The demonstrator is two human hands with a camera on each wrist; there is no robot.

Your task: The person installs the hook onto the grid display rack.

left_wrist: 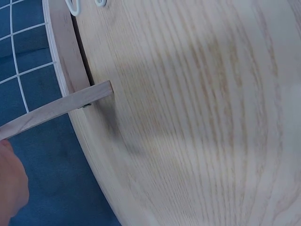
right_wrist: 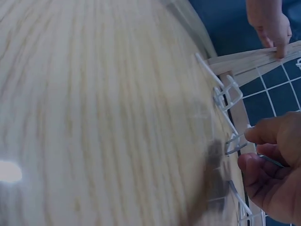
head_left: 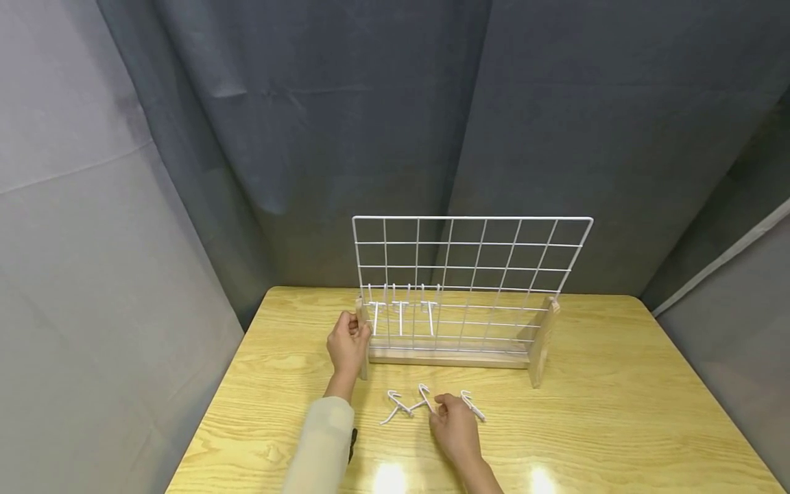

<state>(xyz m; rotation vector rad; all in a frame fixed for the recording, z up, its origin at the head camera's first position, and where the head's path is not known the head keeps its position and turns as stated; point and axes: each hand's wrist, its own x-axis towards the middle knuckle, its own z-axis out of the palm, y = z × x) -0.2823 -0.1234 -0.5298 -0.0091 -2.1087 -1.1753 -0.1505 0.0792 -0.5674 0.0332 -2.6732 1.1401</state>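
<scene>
A white wire grid rack stands upright in a wooden base. My left hand grips its left wooden side post, thumb and fingers on either side. Three white wire hooks hang in a row on the grid's left part. In front of the rack lie three loose hooks: a left one, a middle one and a right one. My right hand is low at the middle hook, its thumb and bent forefinger apart, fingertips right at the hook's wire.
The rack's base bar and right wooden post stand on a wood-grain table. Dark curtains hang behind the table's back edge, with a pale grey cloth wall on the left.
</scene>
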